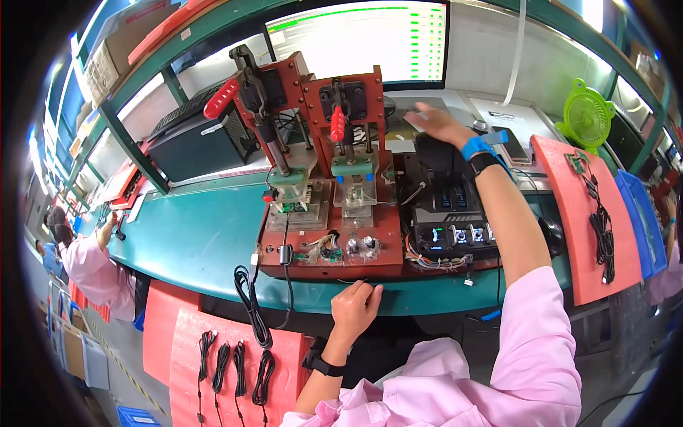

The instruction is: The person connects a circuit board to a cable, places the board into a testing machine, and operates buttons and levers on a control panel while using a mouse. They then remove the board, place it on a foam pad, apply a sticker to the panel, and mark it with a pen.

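My left hand (353,307) rests with curled fingers on the front edge of the green bench (192,242), just below the red test fixture (331,213); it holds nothing. My right hand (435,122) reaches far back, lying flat on a grey surface beneath the monitor (359,39), fingers spread, a blue strap on the wrist. The fixture carries two clamp presses with red handles (337,124). A black cable (249,299) hangs from the fixture's left side over the bench edge.
A black control box (455,228) with lit knobs sits right of the fixture. Red trays (580,213) hold black cables at right and lower left (220,349). A green fan (585,114) stands far right, a phone (509,142) nearby. Another person (92,263) works at left.
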Tool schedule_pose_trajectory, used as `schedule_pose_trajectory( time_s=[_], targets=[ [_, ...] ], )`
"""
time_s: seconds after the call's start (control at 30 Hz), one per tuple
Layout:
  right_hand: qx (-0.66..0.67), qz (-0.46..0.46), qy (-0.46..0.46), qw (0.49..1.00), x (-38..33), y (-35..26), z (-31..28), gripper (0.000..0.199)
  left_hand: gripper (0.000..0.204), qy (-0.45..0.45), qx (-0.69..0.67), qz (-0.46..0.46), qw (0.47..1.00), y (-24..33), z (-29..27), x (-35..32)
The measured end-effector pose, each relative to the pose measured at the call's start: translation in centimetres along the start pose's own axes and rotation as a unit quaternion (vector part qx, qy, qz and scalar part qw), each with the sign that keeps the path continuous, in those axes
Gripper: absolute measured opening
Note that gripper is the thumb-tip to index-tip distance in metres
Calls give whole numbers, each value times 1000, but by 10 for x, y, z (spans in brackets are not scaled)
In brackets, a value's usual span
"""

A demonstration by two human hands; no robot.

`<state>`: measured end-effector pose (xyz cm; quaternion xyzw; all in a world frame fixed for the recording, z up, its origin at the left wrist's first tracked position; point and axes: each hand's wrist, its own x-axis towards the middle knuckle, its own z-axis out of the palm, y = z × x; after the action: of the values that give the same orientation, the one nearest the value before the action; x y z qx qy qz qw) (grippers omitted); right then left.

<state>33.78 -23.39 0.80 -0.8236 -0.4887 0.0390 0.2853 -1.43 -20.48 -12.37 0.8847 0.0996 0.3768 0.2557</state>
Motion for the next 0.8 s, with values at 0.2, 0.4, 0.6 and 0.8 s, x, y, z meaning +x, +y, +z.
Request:
schedule_pose_trajectory(
  time_s=[0.2, 0.4, 0.6, 0.8],
  targets=[
    [-93, 114, 16, 989, -25, -4, -18, 80, 24, -1, 5, 13, 1000, 0, 4, 0],
    [-196, -1, 109, 974, -132, -64, -2, 72, 23, 14, -25, 3, 1000, -7, 4, -2],
    [-260, -47, 90, 960, -192, -67, 21, 79, 23, 26, 11, 7, 1000, -10, -1, -4],
    [-276, -63, 61, 957, -68, 0, -3, 55, 24, 21, -6, 39, 999, -10, 6, -5]
  ],
)
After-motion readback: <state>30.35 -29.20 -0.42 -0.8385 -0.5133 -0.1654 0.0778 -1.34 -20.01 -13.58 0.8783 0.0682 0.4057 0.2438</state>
